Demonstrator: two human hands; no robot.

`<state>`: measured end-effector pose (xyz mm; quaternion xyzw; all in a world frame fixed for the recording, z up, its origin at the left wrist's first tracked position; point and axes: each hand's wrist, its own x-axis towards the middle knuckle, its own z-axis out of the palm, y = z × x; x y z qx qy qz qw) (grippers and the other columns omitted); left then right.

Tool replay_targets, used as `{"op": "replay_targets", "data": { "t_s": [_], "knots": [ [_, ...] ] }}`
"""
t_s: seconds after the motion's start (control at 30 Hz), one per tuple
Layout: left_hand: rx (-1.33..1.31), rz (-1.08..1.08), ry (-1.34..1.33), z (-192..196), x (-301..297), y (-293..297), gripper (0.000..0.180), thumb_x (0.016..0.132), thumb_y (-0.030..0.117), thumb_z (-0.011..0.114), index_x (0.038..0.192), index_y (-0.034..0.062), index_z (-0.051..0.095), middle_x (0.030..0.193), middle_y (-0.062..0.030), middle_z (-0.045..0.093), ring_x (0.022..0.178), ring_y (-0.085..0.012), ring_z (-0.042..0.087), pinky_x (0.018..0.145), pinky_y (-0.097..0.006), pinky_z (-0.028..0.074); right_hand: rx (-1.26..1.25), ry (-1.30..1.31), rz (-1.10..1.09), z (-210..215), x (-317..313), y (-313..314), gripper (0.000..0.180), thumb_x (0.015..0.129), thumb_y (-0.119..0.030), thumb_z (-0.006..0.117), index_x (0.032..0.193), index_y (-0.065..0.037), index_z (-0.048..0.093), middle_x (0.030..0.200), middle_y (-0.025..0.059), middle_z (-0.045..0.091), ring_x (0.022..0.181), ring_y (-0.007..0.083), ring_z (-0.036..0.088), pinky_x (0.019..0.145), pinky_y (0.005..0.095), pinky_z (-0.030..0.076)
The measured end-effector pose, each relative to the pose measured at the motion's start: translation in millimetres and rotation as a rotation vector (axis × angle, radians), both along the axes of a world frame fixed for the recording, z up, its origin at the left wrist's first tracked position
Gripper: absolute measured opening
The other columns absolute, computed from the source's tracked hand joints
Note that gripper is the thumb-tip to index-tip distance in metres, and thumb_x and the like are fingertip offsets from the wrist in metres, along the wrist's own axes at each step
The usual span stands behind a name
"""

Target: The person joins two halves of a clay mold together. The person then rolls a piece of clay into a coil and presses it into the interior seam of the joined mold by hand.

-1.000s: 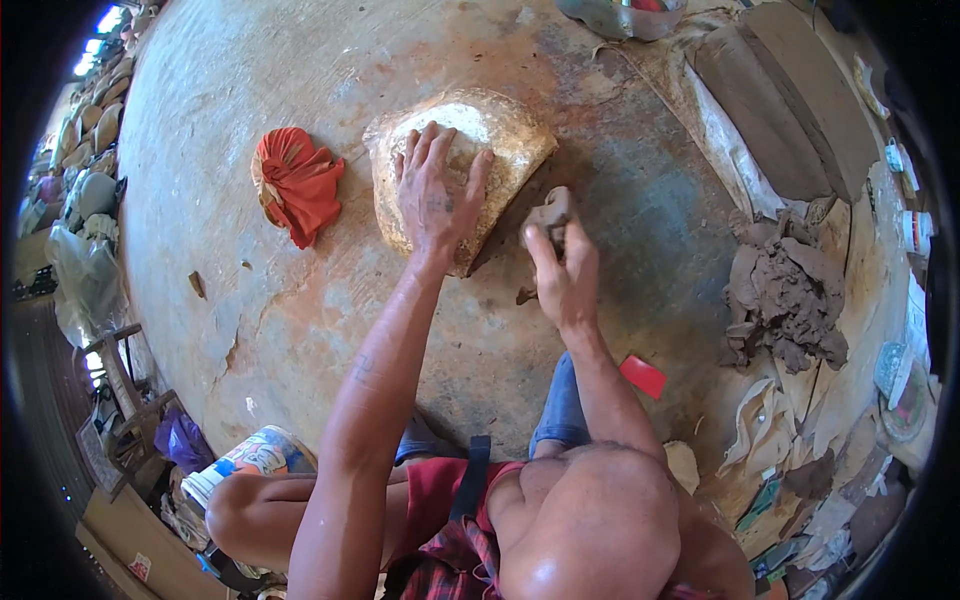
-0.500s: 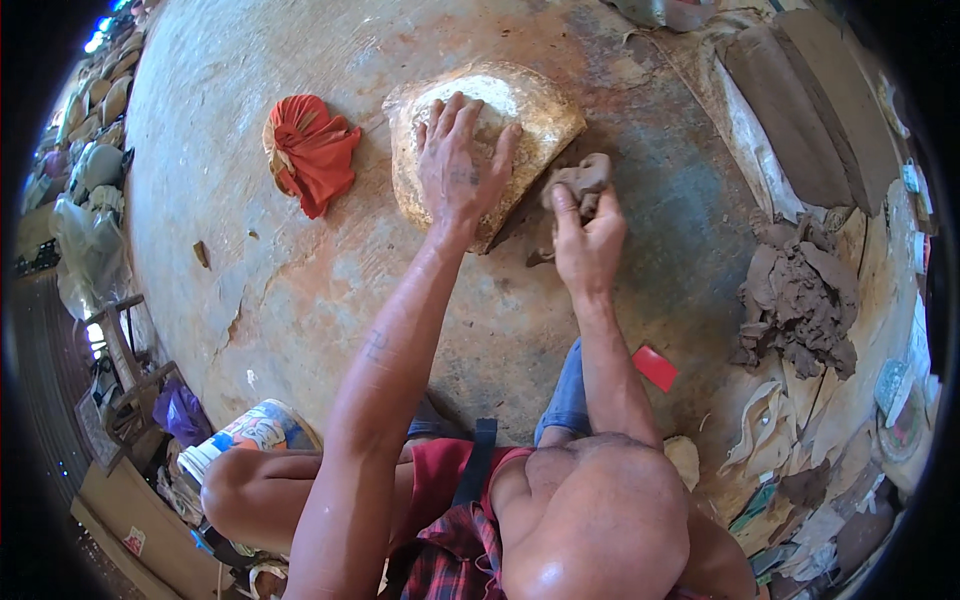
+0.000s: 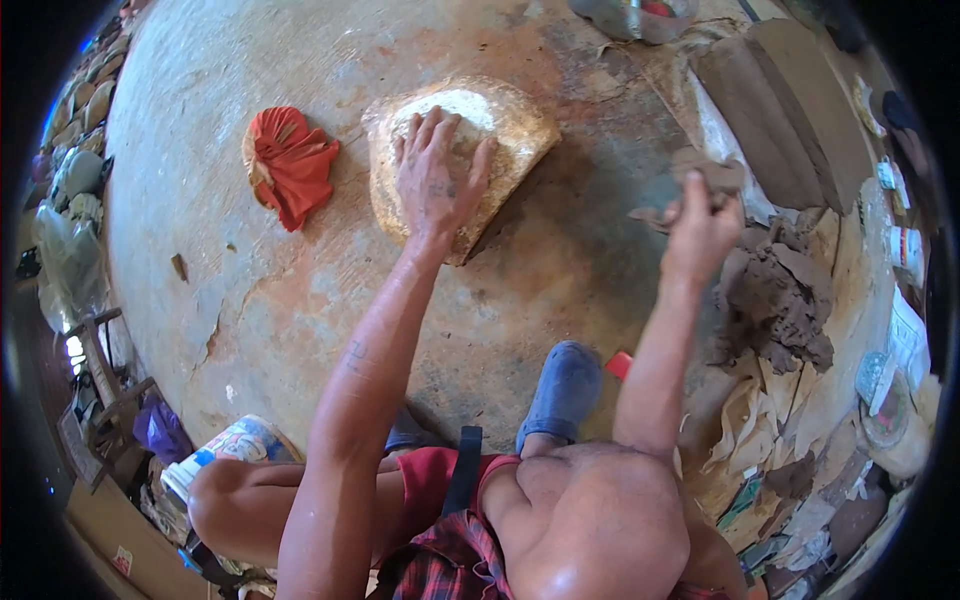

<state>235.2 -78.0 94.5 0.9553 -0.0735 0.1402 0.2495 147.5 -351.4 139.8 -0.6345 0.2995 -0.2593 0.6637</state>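
My left hand (image 3: 437,185) lies spread on top of a whitish-tan block (image 3: 520,125) with a rounded back edge and a pale powdery patch. My right hand (image 3: 703,228) is off to the right, over the floor, its fingers closed on a grey-brown lump of clay (image 3: 715,178). A thin strip of the clay hangs out to the left of that hand. Close by the right hand sits a big heap of wet, crumbled clay (image 3: 780,300).
A crumpled red-orange cloth (image 3: 292,165) rests left of the block. Brown slabs (image 3: 765,110) lie on sheeting at the far right. A small red piece (image 3: 619,364) lies near my blue shoe (image 3: 562,390). At the lower left stands a white-and-blue bucket (image 3: 225,450).
My right hand has swung right, from beside the block toward the clay heap, carrying the clay. The left hand stays on the block. My blue shoe shows more fully.
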Motion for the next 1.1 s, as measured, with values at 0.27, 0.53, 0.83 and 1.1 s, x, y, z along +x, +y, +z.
{"op": "replay_targets", "data": {
  "t_s": [0.27, 0.53, 0.83, 1.1],
  "knots": [
    [0.009, -0.028, -0.004, -17.5, -0.5, 23.3, 0.058, 0.096, 0.045, 0.074, 0.136, 0.0037, 0.069, 0.153, -0.0198, 0.058, 0.149, -0.0382, 0.046, 0.126, -0.049, 0.031, -0.956, -0.578, -0.411, 141.8, -134.7, -149.1, 0.035, 0.104, -0.022, 0.067, 0.113, 0.011, 0.065, 0.112, 0.0193, 0.07, 0.1, 0.0309, 0.069, 0.092, 0.042, 0.056],
    [0.089, -0.039, -0.006, -19.5, 10.6, 23.5, 0.056, 0.099, 0.046, 0.072, 0.138, 0.0058, 0.068, 0.156, -0.0175, 0.057, 0.151, -0.0365, 0.045, 0.126, -0.049, 0.031, -1.551, 0.951, -0.157, 53.1, -211.5, -182.8, 0.066, 0.095, -0.052, 0.075, 0.128, 0.004, 0.069, 0.15, 0.0223, 0.057, 0.137, 0.0476, 0.054, 0.109, 0.0569, 0.046],
    [0.049, -0.377, 0.085, -2.5, -25.8, 22.2, 0.081, 0.091, 0.05, 0.078, 0.157, 0.0115, 0.053, 0.167, -0.0161, 0.044, 0.159, -0.0346, 0.033, 0.129, -0.054, 0.019, -1.348, 0.933, -0.158, 36.5, -213.4, -224.5, 0.069, 0.101, -0.058, 0.062, 0.141, -0.002, 0.065, 0.173, 0.0205, 0.029, 0.159, 0.0441, 0.026, 0.123, 0.073, 0.014],
    [0.207, -0.39, -0.117, -4.2, -53.7, 38.4, 0.075, 0.091, 0.045, 0.077, 0.153, 0.0089, 0.057, 0.161, -0.0161, 0.052, 0.153, -0.0369, 0.043, 0.125, -0.057, 0.027, -0.711, 0.854, 0.407, -5.0, -248.9, -44.3, 0.047, 0.099, -0.028, 0.073, 0.143, -0.015, 0.065, 0.103, 0.0189, 0.075, 0.09, 0.0388, 0.072, 0.077, 0.0479, 0.056]
  ]
}}
